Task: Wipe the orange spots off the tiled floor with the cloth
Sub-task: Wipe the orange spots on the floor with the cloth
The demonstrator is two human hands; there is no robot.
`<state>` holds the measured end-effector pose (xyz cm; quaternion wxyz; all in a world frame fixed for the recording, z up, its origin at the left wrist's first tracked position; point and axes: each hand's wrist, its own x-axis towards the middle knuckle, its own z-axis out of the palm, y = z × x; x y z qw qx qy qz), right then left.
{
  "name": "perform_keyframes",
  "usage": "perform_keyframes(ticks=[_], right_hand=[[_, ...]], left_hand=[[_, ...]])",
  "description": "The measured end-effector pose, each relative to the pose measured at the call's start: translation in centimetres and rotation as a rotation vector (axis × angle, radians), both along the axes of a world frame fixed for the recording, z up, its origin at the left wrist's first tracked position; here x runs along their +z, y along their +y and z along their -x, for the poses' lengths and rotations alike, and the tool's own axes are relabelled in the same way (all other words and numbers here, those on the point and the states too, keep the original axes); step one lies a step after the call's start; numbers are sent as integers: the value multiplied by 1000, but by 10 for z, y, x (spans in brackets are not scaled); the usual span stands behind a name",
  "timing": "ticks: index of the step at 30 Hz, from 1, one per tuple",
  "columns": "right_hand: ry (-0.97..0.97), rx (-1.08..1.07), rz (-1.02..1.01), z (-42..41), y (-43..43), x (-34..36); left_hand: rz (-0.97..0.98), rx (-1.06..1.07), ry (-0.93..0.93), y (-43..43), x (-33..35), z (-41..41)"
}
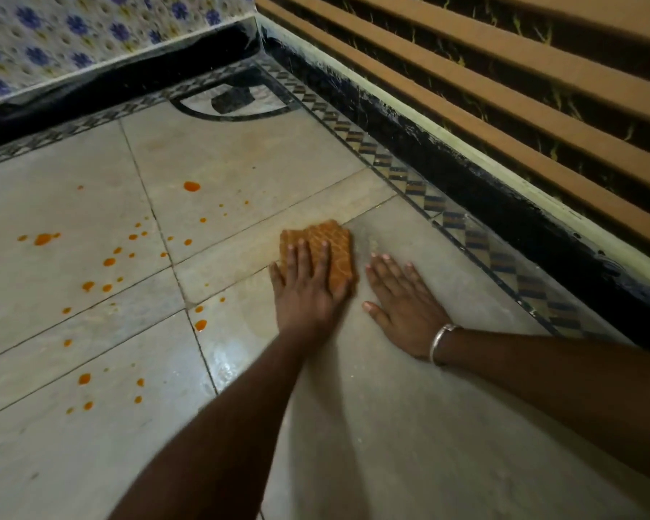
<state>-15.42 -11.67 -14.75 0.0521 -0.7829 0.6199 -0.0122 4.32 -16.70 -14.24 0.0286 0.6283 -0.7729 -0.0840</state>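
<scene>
Cloth (329, 253) folded, pinned flat to tiled floor (241, 155) under spread left hand (306, 290); right hand (400, 298) open, empty, bracing beside; best swept leftward with firm pressure toward orange spots (109, 261); refold once soiled.

The folded orange cloth with a pale lattice pattern (327, 253) lay on the pale grey tiled floor (241, 159), which carried scattered orange spots (109, 261), a blue-and-tan zigzag border strip (409, 178), and blue-flowered white wall tiles (72, 35).
</scene>
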Motion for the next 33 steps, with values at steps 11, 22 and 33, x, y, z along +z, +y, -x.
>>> perform_keyframes(ticks=[11,22,33], right_hand=[[4,10,-60,-3,-4,-4],[-37,18,-236,-32,-9,35],[-64,112,-179,-99,-28,28]], left_hand=[[-42,228,21,32,10,-43],[-163,598,1119,72,93,-67],[211,487,363,70,55,-129]])
